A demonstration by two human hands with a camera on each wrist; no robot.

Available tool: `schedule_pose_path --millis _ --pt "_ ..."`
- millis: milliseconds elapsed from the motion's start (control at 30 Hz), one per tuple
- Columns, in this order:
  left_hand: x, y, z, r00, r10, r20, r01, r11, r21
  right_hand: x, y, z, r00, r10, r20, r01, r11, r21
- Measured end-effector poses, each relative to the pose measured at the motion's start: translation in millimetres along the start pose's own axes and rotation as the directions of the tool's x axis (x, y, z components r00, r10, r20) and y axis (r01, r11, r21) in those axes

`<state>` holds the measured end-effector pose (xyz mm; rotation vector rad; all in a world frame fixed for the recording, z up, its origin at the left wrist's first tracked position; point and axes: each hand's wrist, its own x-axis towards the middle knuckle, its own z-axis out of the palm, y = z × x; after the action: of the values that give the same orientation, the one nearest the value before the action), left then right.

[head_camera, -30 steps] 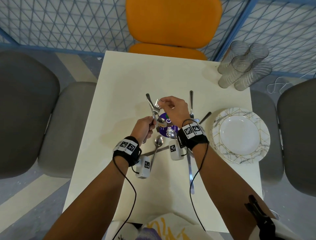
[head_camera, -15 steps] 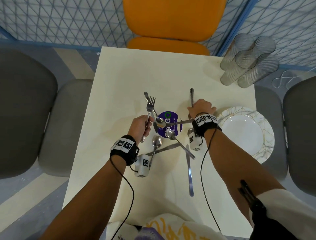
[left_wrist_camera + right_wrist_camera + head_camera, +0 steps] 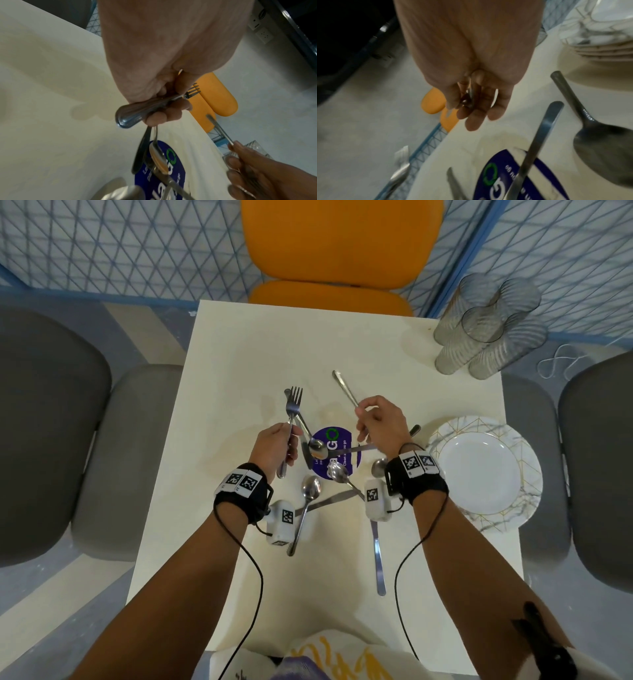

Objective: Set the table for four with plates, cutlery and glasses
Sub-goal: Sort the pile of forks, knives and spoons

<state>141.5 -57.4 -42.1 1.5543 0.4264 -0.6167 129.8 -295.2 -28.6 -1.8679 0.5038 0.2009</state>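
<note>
Head view: the left hand [image 3: 274,445] is clenched round the handle of a fork [image 3: 292,419], tines pointing away beyond the knuckles, handle end protruding below the fingers toward the wrist. The right hand [image 3: 380,426] pinches a second utensil [image 3: 345,388] held off the table [image 3: 239,354]; its handle runs up and left from the fingertips, its head hidden in the hand. Loose spoons [image 3: 310,491] and knives [image 3: 378,556] lie under and between both hands, around a purple sticker [image 3: 337,441]. Plates [image 3: 486,470] lie right of the right wrist; glasses [image 3: 489,330] stand well beyond it. Left wrist view: fingers [image 3: 168,112] wrapped round the fork [image 3: 137,113], tines past the thumb. Right wrist view: fingers [image 3: 476,119] curled loosely round a blurred metal piece; type cannot be told.
</note>
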Motion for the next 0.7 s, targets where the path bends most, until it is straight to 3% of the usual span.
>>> schedule_pose_path --millis 167,267,367,433,533,700 --pt "2 12 -12 0.999 0.022 -0.023 -0.022 1.0 -0.006 -33 -12 0 0.97 -0.008 0.241 0.035 0.994 -0.108" --pt "1 15 -14 0.998 0.062 -0.027 -0.061 0.997 0.047 -42 -24 -2 0.92 -0.076 0.385 0.187 0.947 -0.26" --pt "-10 16 -8 0.995 0.078 0.055 -0.085 0.988 0.129 -46 -42 2 0.874 -0.119 0.47 0.293 0.902 -0.316" --pt "-17 15 -5 0.988 0.075 0.133 -0.101 0.973 0.208 -46 -51 6 0.882 -0.125 0.454 0.273 0.921 -0.278" --pt "-23 7 -6 0.978 0.042 0.205 -0.11 0.938 0.328 -42 -56 7 0.935 -0.121 0.334 0.187 0.968 -0.171" --pt "-30 -4 -2 0.957 0.012 0.291 -0.09 0.963 0.256 -39 -58 14 0.98 -0.107 0.169 0.109 0.994 0.002"
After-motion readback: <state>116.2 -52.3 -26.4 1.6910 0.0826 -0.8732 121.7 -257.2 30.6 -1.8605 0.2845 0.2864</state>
